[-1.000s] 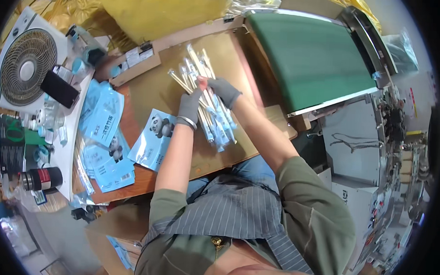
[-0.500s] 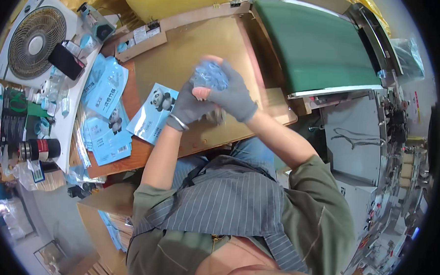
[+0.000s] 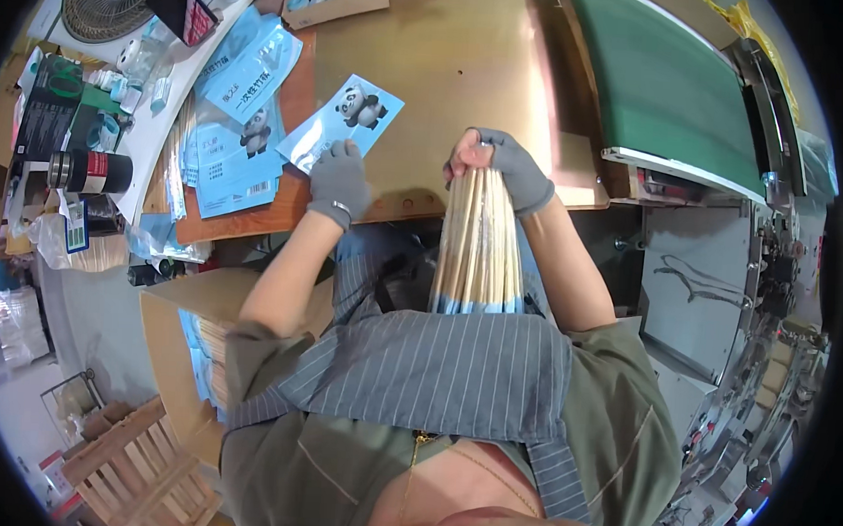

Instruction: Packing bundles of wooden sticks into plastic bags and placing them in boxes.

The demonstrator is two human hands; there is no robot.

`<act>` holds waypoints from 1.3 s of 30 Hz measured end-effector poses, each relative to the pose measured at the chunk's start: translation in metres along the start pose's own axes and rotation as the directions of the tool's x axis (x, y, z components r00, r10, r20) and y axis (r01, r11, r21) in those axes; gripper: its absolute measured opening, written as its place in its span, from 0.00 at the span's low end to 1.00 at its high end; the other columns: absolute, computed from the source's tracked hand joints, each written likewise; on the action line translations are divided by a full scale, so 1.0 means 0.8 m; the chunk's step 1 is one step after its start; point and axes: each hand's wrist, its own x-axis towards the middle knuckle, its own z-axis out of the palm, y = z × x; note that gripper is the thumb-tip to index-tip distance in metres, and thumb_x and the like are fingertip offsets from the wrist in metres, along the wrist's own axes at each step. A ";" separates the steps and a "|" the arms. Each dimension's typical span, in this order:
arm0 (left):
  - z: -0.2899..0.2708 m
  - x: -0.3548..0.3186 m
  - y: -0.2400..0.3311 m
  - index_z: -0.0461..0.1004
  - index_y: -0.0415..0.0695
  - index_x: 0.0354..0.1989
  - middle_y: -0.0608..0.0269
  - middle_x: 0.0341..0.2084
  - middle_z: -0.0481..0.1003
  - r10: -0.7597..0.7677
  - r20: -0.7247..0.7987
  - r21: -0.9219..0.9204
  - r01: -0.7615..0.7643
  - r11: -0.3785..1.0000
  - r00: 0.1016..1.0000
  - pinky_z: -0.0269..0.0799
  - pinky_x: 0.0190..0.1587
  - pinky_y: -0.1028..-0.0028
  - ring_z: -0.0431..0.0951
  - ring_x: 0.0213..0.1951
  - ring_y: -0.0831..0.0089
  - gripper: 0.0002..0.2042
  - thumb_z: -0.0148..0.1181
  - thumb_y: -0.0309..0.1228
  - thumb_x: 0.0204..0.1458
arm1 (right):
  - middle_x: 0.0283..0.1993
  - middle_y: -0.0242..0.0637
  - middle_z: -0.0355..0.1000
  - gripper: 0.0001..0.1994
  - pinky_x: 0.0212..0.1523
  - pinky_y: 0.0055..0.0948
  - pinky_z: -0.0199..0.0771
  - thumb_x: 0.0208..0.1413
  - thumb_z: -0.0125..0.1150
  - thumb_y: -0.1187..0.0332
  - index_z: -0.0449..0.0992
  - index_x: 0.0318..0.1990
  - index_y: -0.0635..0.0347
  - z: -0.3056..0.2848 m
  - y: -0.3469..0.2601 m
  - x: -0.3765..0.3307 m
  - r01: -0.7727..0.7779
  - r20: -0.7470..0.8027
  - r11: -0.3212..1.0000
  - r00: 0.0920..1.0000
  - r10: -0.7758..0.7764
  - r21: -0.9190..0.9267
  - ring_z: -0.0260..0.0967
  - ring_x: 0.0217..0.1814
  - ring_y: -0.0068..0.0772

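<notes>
My right hand (image 3: 506, 168), in a grey fingerless glove, is closed round the top end of a bundle of wooden chopsticks (image 3: 479, 237) in clear wrap. The bundle hangs down over the table's front edge, its blue lower end close to my apron. My left hand (image 3: 340, 180), gloved the same way, reaches over the near edge of a blue and white plastic bag (image 3: 362, 110) with a panda print. Its fingertips rest on the bag, fingers stretched forward. Left of it lie several overlapping blue panda bags (image 3: 243, 147).
A green conveyor belt (image 3: 664, 86) stands at the far right of the brown table (image 3: 430, 57). On the left, a white shelf (image 3: 154, 148) holds a phone (image 3: 183, 10), a fan (image 3: 108, 0) and a black flask (image 3: 91, 171). An open carton (image 3: 169, 346) with blue-wrapped bundles stands below left.
My hands have parted from round the blue end of the bundle. The right hand now holds the bundle hanging downward, while the left has moved to the nearest panda bag. The view has tilted downward.
</notes>
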 end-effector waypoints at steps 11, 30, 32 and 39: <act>0.013 0.006 -0.030 0.71 0.44 0.24 0.52 0.22 0.74 -0.063 -0.015 -0.360 0.053 0.931 0.998 0.68 0.29 0.57 0.75 0.28 0.52 0.16 0.53 0.45 0.53 | 0.29 0.38 0.71 0.09 0.41 0.28 0.70 0.49 0.60 0.66 0.72 0.30 0.64 0.016 0.008 0.015 -0.044 0.006 0.995 0.999 0.045 -0.088 0.71 0.38 0.34; -0.028 -0.029 0.070 0.72 0.46 0.50 0.58 0.35 0.70 -0.066 -0.218 -0.467 -0.044 0.883 0.974 0.72 0.32 0.63 0.74 0.33 0.57 0.20 0.55 0.30 0.45 | 0.32 0.36 0.75 0.14 0.32 0.25 0.74 0.50 0.57 0.66 0.74 0.42 0.65 0.012 0.075 0.047 -0.389 -0.183 0.905 0.916 0.358 -0.173 0.73 0.28 0.27; -0.039 -0.037 0.075 0.69 0.47 0.56 0.58 0.33 0.70 -0.001 -0.345 -0.485 -0.177 0.857 0.939 0.72 0.31 0.64 0.74 0.32 0.59 0.25 0.55 0.29 0.45 | 0.30 0.35 0.75 0.11 0.33 0.24 0.75 0.54 0.57 0.64 0.75 0.39 0.62 0.013 0.076 0.038 -0.279 -0.066 0.922 0.950 0.306 0.268 0.73 0.29 0.24; -0.094 -0.111 0.090 0.73 0.41 0.51 0.55 0.24 0.69 0.187 -0.311 -0.622 -0.349 0.701 0.932 0.70 0.25 0.65 0.73 0.24 0.57 0.23 0.54 0.25 0.41 | 0.43 0.40 0.76 0.18 0.37 0.27 0.76 0.58 0.55 0.57 0.74 0.46 0.62 0.048 0.101 -0.124 -0.157 -0.224 0.988 0.963 0.151 -0.009 0.75 0.38 0.29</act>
